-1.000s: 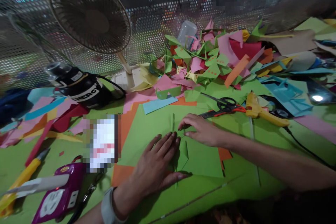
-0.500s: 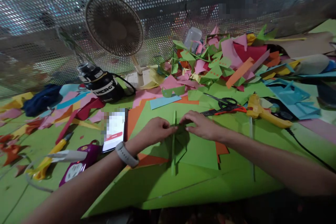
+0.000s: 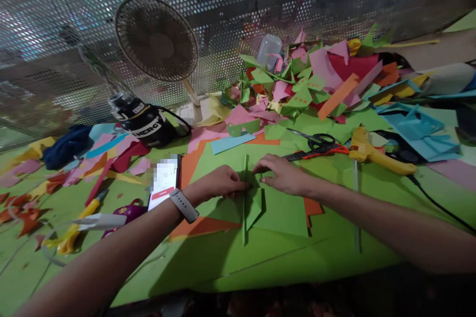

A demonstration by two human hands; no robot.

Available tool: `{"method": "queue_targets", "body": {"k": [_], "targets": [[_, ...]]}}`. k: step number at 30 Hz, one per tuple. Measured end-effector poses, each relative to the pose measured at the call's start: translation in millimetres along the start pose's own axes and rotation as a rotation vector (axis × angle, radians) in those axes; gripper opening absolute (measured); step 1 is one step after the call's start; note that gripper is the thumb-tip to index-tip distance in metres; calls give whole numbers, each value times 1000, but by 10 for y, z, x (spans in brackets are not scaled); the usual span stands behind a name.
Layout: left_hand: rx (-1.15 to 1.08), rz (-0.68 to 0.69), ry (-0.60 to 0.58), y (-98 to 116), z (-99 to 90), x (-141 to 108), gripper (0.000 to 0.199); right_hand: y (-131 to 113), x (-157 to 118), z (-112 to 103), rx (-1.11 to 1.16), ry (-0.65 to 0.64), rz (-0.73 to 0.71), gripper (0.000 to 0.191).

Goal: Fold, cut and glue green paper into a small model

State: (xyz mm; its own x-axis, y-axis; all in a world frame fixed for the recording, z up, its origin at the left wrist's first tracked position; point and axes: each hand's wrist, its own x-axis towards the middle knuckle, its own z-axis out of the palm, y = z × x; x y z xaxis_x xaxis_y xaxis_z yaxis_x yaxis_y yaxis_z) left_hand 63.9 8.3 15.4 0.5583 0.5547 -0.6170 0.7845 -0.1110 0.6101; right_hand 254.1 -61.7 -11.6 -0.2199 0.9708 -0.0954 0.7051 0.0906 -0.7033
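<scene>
A thin green paper strip (image 3: 245, 218) stands lengthwise over green sheets (image 3: 284, 218), with a folded green piece (image 3: 255, 206) just to its right. My left hand (image 3: 225, 182), with a pale band at the wrist, is closed at the strip's left side, thumb and fingertips pinched against it. My right hand (image 3: 277, 174) is curved on the other side, thumb and fingers apart, close to the strip and above the folded piece. Nothing shows between its fingers. Orange paper (image 3: 208, 225) lies under the green sheets.
At the right are scissors (image 3: 320, 143) and a yellow glue gun (image 3: 383, 156) with a cord. A phone (image 3: 163, 178), black bottle (image 3: 145, 121) and yellow-handled tool (image 3: 80, 223) are at the left. A fan (image 3: 158, 39) and paper scraps (image 3: 278, 89) stand behind.
The view has shifted slightly. My right hand's fingers have opened a little, and more of the folded green piece shows beside the strip. My left hand stays at the strip.
</scene>
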Motion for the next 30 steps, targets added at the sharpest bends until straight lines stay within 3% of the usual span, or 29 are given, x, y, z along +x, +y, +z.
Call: {"method": "queue_targets", "body": {"k": [11, 16, 19, 22, 24, 26, 28, 30], "targets": [[-95, 3, 22, -15, 24, -38, 24, -36, -6, -24, 55, 36, -21, 26], [-163, 13, 77, -34, 131, -76, 22, -161, -12, -251, 114, 91, -15, 23], [-230, 32, 121, -59, 247, -101, 19, -252, -76, -428, 145, 204, -85, 19], [-267, 85, 193, -111, 355, -145, 18, -295, -168, -552, -52, 453, -256, 23], [-180, 172, 314, -172, 398, -201, 22, -310, -235, -606, -266, 530, -367, 24], [29, 333, 478, -251, 412, -277, 23, -336, -298, -635, -388, 488, -414, 22], [293, 553, 579, -338, 409, -351, 24, -375, -344, -623, -389, 480, -360, 22], [528, 746, 562, -418, 411, -395, 35, -407, -369, -559, -304, 421, -200, 22]]}}
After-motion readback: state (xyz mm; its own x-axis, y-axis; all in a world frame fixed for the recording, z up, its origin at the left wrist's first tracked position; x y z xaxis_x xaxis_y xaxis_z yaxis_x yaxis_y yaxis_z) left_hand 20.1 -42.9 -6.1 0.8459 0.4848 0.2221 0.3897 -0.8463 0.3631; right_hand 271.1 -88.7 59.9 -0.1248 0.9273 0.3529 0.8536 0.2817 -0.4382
